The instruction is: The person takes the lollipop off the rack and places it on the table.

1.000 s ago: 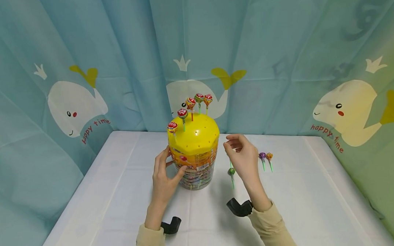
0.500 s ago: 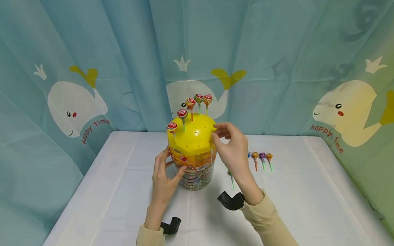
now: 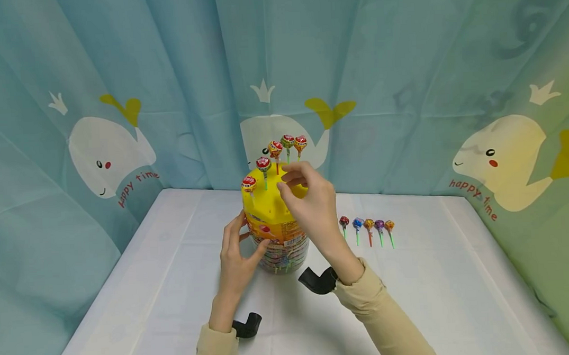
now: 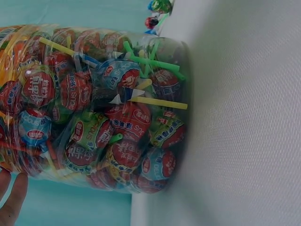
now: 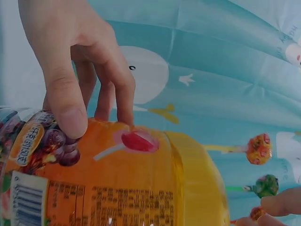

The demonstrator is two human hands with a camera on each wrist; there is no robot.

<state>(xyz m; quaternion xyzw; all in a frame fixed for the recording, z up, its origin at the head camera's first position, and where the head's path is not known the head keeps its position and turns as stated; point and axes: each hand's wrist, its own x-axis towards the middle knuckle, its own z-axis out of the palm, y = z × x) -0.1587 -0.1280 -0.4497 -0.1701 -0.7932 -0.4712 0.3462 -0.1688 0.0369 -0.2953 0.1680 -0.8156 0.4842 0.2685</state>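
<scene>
The clear candy jar (image 3: 283, 258) stands upright on the white table (image 3: 437, 292), its long axis vertical and its yellow lid (image 3: 266, 205) uppermost. The orange label (image 5: 113, 162) carries a printed lollipop, small Chinese text too fine to read, and a barcode (image 5: 29, 200); the barcode faces my side. Inside, wrappers (image 4: 128, 120) bear Chinese characters and, in part, the letters "OCUS". My left hand (image 3: 237, 263) grips the jar's left side, thumb across the front, fingers round behind. My right hand (image 3: 313, 197) hangs over the lid, thumb and fingertips bent toward one another; whether they pinch anything I cannot tell. Five standing lollipops (image 3: 264, 164) rise from the lid, heads up, sticks down. Right of the jar, a row of lollipops (image 3: 369, 223) lies with sticks toward me. The blue curtain (image 3: 384, 62) behind reads "happy time" in red beside white whales.
</scene>
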